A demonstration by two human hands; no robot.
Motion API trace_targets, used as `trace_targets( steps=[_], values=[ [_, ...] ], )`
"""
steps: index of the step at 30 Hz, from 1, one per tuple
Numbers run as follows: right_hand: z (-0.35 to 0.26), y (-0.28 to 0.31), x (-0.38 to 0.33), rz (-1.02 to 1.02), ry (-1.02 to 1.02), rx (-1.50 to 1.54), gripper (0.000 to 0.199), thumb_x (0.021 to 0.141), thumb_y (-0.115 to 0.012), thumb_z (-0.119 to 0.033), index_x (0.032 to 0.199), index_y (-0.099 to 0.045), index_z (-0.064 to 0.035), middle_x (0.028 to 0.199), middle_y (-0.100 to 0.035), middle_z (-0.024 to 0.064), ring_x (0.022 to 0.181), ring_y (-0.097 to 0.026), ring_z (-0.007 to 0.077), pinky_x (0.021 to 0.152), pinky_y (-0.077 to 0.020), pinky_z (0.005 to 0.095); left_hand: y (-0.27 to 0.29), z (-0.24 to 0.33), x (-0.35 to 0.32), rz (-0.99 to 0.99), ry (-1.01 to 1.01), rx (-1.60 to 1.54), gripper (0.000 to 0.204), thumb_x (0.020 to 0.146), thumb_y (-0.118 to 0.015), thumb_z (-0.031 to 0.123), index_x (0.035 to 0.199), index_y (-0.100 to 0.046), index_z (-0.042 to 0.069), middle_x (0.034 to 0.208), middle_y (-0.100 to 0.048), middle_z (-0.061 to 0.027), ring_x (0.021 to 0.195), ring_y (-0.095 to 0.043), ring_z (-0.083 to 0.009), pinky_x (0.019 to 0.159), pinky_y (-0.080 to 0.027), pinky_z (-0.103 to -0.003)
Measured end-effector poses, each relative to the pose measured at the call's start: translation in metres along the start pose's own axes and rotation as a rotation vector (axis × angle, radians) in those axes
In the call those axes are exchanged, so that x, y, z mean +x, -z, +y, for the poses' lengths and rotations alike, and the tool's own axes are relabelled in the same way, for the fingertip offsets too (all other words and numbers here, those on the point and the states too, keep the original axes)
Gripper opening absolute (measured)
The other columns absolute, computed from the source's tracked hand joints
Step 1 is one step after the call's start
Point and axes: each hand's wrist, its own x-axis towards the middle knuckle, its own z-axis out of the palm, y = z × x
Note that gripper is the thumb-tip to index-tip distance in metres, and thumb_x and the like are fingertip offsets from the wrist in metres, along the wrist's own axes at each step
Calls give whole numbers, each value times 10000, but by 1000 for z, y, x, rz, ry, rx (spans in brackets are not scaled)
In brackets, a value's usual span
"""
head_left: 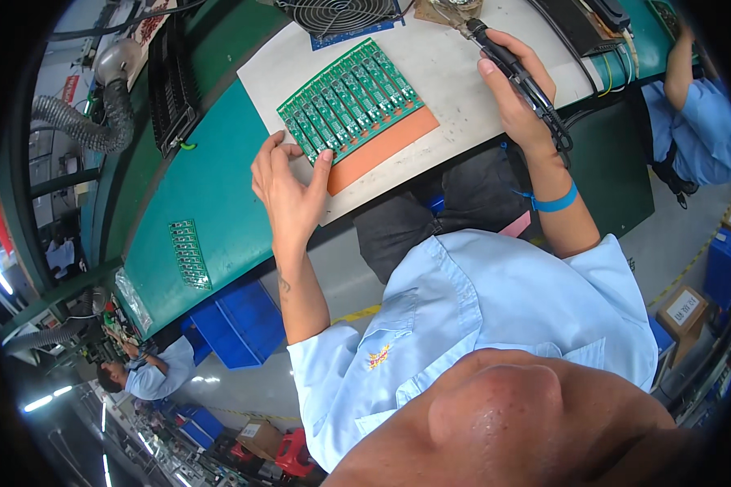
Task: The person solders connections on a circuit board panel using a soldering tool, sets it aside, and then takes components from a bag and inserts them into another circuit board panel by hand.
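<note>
The left hand's (291, 193) fingers pinch a corner of the green circuit panel (345, 104), seemingly steadying it over the orange sheet (391, 149), while the right hand's (529, 109) fingers clasp the black tool (512, 67).

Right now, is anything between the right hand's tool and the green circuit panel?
Nothing visible: only pale work surface lies between the tool and the right end of the panel. The left hand touches the panel's left end, outside that gap.
</note>
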Motion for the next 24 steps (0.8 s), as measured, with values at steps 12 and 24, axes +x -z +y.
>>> trace_targets(
  steps=[12,24],
  values=[
    [-2,1,5,-30,14,-24,382,961,-748,-54,1336,-682,-28,1118,-769,97,887,-677,128,816,-542,233,-17,55,-3,229,-210,9,468,894,-811,394,1202,-673,69,1477,-527,-156,1378,-449,-359,1167,-279,-533],
    [-6,-1,0,-24,-53,-21,384,954,-745,-41,1333,-686,-32,1122,-771,96,888,-681,122,810,-540,221,-47,123,14,34,-582,211,539,889,-753,526,1164,-735,63,1529,-473,-160,1391,-429,-385,1160,-179,-693]
  ],
)
